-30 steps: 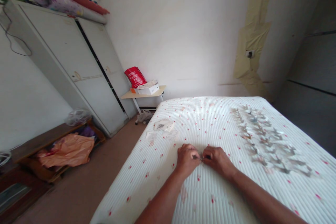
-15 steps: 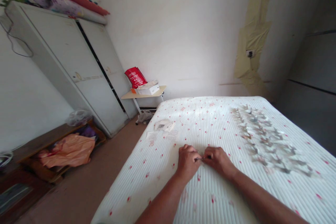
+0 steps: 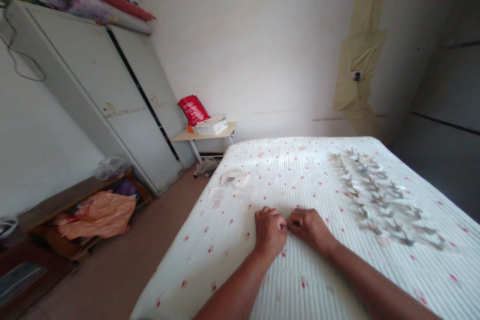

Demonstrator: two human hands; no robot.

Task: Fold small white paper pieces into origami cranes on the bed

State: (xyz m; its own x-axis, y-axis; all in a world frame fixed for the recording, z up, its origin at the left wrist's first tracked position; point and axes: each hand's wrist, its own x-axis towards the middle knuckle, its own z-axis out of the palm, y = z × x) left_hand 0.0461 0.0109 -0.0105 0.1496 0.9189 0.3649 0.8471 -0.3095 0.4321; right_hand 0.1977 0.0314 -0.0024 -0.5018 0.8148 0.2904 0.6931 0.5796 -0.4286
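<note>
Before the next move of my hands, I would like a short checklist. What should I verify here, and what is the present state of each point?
1. Grip: ok. The left hand and the right hand meet, their fingertips closed on a small thin item.
2. Identity of the item: cannot tell. It is too small in this view.
3. Room on the right: ok. The rows of small folded pieces lie apart from the right hand.
4. Room on the far side: ok. The loose paper slips lie well beyond the hands.
5. Surface under the hands: ok. The ribbed white bed cover lies flat, with no visible fold.
</note>
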